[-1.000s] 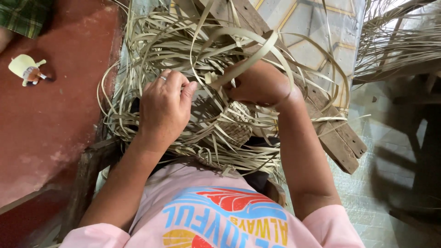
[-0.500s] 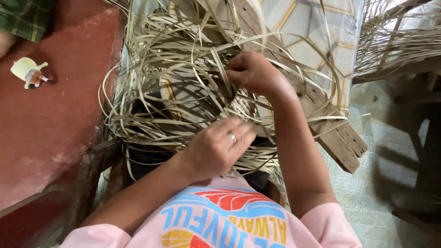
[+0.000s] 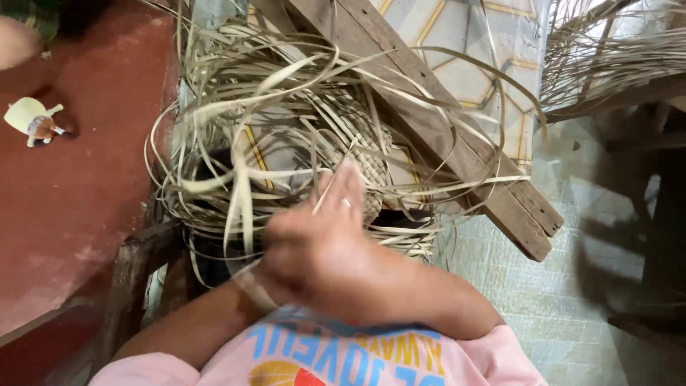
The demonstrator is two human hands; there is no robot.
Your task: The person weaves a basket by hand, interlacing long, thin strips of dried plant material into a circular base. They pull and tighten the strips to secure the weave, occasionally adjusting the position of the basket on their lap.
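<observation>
Both hands are seen blurred and drawn close to the chest, overlapping above the pink shirt (image 3: 371, 361). On the left hand (image 3: 321, 243) the fingers are extended upward, a ring is worn, and thin pale strips (image 3: 246, 179) cross beneath it; whether a strip is pinched cannot be told. The right hand (image 3: 400, 286) is largely masked, so its grip cannot be told. A half-woven mat (image 3: 368, 154) is found just beyond the fingertips, laid among loose strips against wooden planks (image 3: 443, 129). A small doll (image 3: 32, 120) is noted on the red floor (image 3: 86, 214).

Home weaving workshop: reed strips (image 3: 286, 93), wooden planks (image 3: 429, 121).
</observation>
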